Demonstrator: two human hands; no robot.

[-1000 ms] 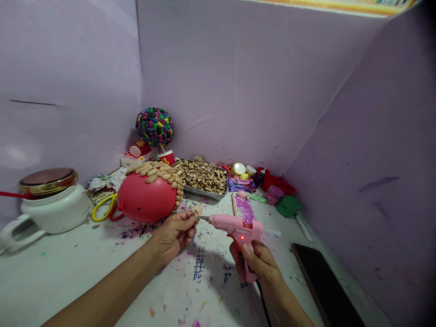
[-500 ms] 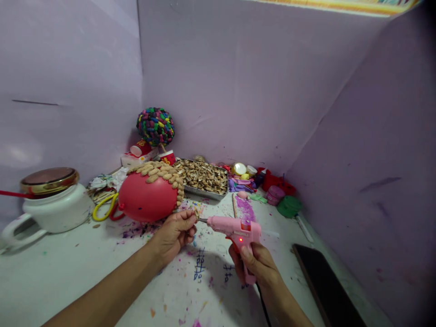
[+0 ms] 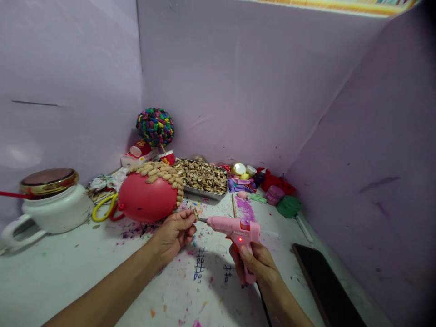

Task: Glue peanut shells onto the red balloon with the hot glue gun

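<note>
My left hand (image 3: 179,230) pinches a small nutshell piece (image 3: 195,213) between thumb and fingertips; it looks like a peanut shell. In my right hand (image 3: 254,263) is a pink glue gun (image 3: 235,227) with a red light glowing on its side. Its metal nozzle points left and meets, or nearly meets, the shell. Just beyond my left hand rests a red balloon (image 3: 146,197), its top and right side covered with rows of peanut shells (image 3: 158,172). Behind it, a metal tray (image 3: 213,196) is heaped with shells (image 3: 204,177).
A white mug (image 3: 57,209) with a gold-rimmed lid stands at the left, near yellow-handled scissors (image 3: 105,209). A multicoloured ball (image 3: 156,127) rises at the back. Purple and green craft pots (image 3: 289,206) sit right of centre. A dark phone (image 3: 325,286) lies front right.
Almost nothing differs. The shell in my left hand is slightly turned at the nozzle, and the glue gun has shifted a tiny bit left.
</note>
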